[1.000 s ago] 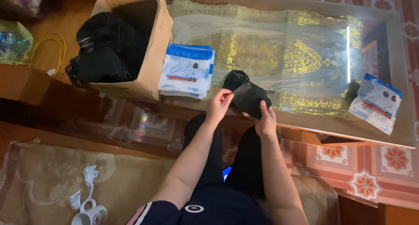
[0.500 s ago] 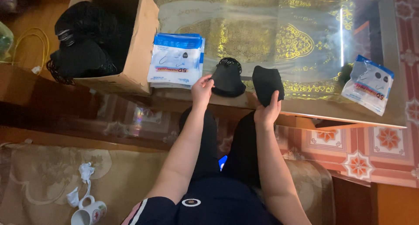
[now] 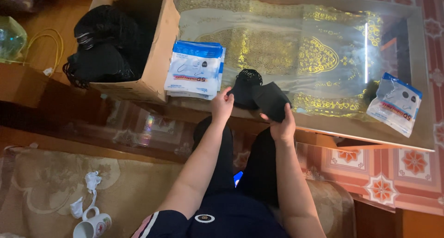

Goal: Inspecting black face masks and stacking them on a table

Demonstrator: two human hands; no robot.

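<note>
My right hand (image 3: pixel 279 124) holds a folded black face mask (image 3: pixel 270 100) just above the near edge of the glass table (image 3: pixel 416 127). My left hand (image 3: pixel 222 105) rests at the table edge, fingertips touching a small pile of black masks (image 3: pixel 243 86) lying on the glass. To the left of that pile lies a stack of blue-and-white flat packets (image 3: pixel 195 71). One more blue-and-white packet (image 3: pixel 396 104) lies at the table's right end.
An open cardboard box (image 3: pixel 155 53) full of black masks stands at the table's left end. A gold-patterned cloth (image 3: pixel 296 48) lies under the glass. I sit on a patterned sofa (image 3: pixel 51 192) with a white mug (image 3: pixel 92 225) beside me. Tiled floor shows at right.
My hands have parted: the right has drawn one black mask away from the pile, the left stays by the pile. The view has shifted a little.
</note>
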